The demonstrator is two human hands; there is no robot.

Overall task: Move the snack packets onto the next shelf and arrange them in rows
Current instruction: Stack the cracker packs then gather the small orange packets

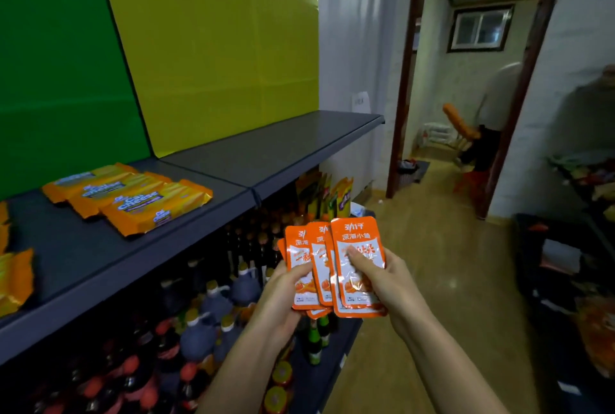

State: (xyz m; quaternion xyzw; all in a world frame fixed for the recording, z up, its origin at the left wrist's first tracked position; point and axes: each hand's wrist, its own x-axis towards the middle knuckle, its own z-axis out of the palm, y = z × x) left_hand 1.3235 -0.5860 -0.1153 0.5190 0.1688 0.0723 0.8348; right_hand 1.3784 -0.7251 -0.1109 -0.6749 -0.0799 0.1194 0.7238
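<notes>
In front of the shelving, the right-hand section is a dark grey shelf [283, 144] backed by a yellow panel [216, 47]. It seems to be the next shelf the task means, and none of the snack packets lies on it yet. The adjoining shelf [83, 257] to its left, before a green panel [60, 64], carries orange cake packs [129, 197] laid flat and overlapping in a slanted row. Bottles [206, 314] crowd the level below.

Out over the aisle, lower than the grey shelf's front edge, both hands hold a fanned bunch of orange snack packets [336, 267]. The left hand [279, 297] grips the rear packets from the left, thumb across their faces, and acts as the holder. The right hand [389, 284] pinches the front packet, thumb on its printed face and fingers behind it. This is probably to peel it off singly. The fan likely keeps each packet's edge reachable, so they can go down one at a time in rows.
</notes>
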